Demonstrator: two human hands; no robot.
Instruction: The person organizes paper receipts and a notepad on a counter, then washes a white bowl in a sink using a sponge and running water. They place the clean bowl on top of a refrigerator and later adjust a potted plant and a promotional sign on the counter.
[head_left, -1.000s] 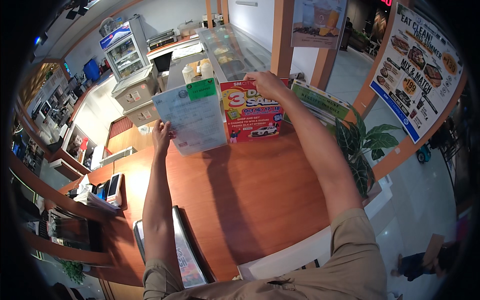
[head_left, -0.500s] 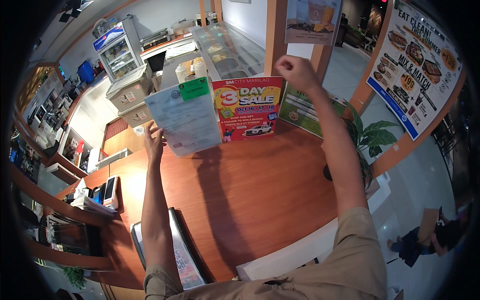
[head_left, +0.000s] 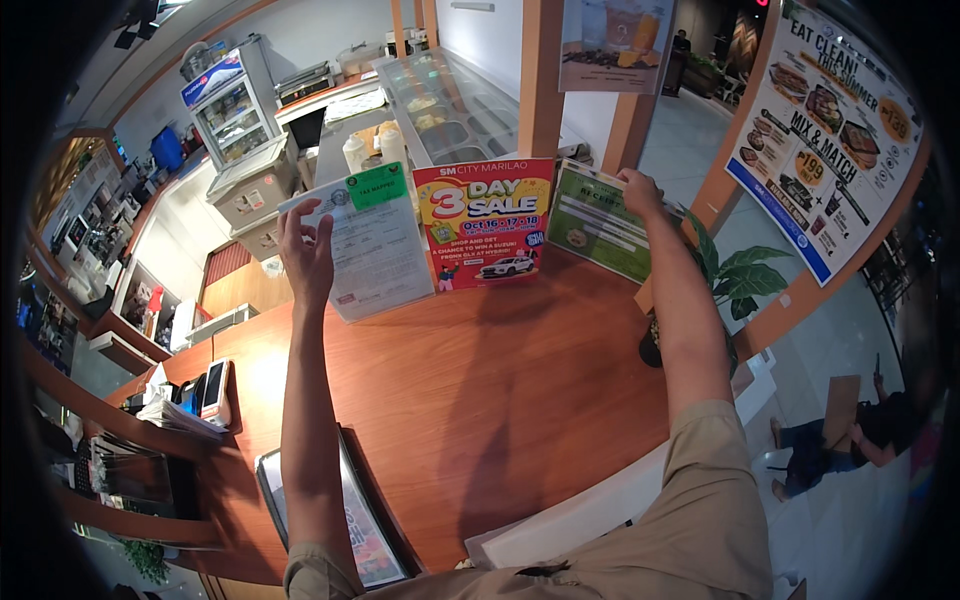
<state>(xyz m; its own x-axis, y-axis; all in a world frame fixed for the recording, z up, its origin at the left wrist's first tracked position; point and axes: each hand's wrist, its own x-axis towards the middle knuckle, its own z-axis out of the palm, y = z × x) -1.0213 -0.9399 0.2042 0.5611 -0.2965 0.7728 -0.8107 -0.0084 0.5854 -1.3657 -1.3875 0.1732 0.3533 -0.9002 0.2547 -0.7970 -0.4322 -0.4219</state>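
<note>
On the brown counter (head_left: pixel 560 350) three upright sheets stand side by side. Leftmost is a pale document (head_left: pixel 380 250) in a clear holder with a green label; a red sale sign (head_left: pixel 490 240) stands in the middle, and a green certificate-like sign (head_left: pixel 600 225) angles off to the right. My left hand (head_left: pixel 308 250) is at the document's upper left edge, its fingers half curled and apart, seemingly not gripping. My right hand (head_left: pixel 640 192) is closed at the top right corner of the green sign; its fingertips are partly hidden.
A leafy plant (head_left: pixel 740 275) stands beside my right forearm. Under my left forearm lies a dark-edged menu folder (head_left: pixel 365 520). A card terminal (head_left: pixel 215 390) and papers are at the left. Behind the signs are white bottles (head_left: pixel 390 143) and a glass-covered food counter (head_left: pixel 455 105). Someone walks at right.
My right hand has come down and right from above the signs to the green sign's corner. My left hand has risen along the document's left edge. The signs appear slightly shifted left.
</note>
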